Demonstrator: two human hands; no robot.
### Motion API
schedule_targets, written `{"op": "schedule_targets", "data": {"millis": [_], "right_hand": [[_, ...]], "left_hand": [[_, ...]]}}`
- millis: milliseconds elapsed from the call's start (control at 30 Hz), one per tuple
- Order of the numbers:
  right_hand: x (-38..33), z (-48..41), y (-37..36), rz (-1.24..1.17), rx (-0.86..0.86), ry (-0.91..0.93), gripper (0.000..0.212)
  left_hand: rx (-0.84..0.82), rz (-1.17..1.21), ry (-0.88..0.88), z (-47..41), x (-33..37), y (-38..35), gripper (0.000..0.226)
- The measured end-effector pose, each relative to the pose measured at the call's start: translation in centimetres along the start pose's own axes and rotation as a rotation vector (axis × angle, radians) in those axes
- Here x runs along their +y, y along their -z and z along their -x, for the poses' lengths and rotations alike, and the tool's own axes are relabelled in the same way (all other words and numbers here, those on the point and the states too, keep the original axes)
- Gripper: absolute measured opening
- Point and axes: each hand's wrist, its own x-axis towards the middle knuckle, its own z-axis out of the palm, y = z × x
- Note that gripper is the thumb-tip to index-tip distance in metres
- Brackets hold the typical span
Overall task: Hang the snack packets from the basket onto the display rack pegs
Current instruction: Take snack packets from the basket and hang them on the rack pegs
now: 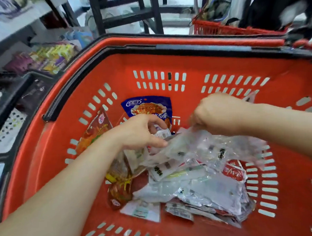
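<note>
A red shopping basket (112,69) with a black rim fills the view. Several snack packets lie in it: a blue packet (147,105) stands against the far wall, a red-orange packet (95,128) leans at the left, and a heap of silvery-white packets (207,189) covers the bottom. My right hand (218,112) grips a bunch of blurred silvery packets (208,147) by their top edge, raised above the heap. My left hand (139,131) reaches into the basket, fingers curled on the left end of that bunch. No display rack pegs can be made out.
Shelves with purple and yellow packets (43,59) stand at the upper left. A black metal stool frame (127,13) stands behind the basket. A second red basket (219,28) with bags in it sits at the upper right.
</note>
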Motion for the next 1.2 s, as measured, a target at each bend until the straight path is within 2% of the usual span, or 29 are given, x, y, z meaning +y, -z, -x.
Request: {"op": "schedule_targets", "data": {"millis": [133,167,233,333,400,567,667,767,900,1033,1133,1200], "right_hand": [[0.6,1.5,-0.1,-0.053,0.410,0.216,0.019],[0.3,1.5,0.0,-0.061,0.473,0.272,0.019],[-0.1,1.3,0.1,-0.061,0.574,0.364,0.020],[0.2,1.2,0.3,-0.128,0.643,0.367,0.023],[0.6,1.3,0.6,-0.172,0.670,0.345,0.023],[1.1,1.1,1.2,-0.353,0.731,0.181,0.027],[1.3,1.0,1.3,-0.515,0.707,0.029,0.036],[1.3,1.1,1.9,-0.616,0.614,-0.123,0.050],[1.7,1.1,3.2,-0.862,0.523,-0.230,0.057],[1.9,1.9,5.5,-1.338,0.413,-0.291,0.051],[1.7,3.6,6.5,-1.723,0.242,-0.301,0.071],[1.6,4.6,7.3,-1.900,0.154,-0.302,0.070]], "left_hand": [[-0.233,0.012,-0.012,0.9,1.2,0.6,0.081],[-0.288,0.067,-0.025,1.1,1.4,0.2,0.086],[-0.329,0.220,-0.058,1.3,1.6,-0.6,0.079],[-0.244,0.374,-0.054,1.3,1.7,-0.8,0.073],[-0.168,0.328,-0.055,1.3,2.0,-0.4,0.084],[-0.007,0.243,-0.077,1.4,2.3,0.9,0.068],[0.068,0.225,-0.054,1.3,2.5,0.9,0.056],[0.152,0.170,-0.066,1.3,3.2,1.1,0.042],[0.224,0.184,-0.078,1.6,3.7,2.2,0.045],[0.214,0.293,-0.149,2.7,4.4,3.5,0.043],[0.244,0.350,-0.207,3.6,5.4,4.2,0.048],[0.332,0.342,-0.204,3.9,6.3,4.1,0.053]]}}
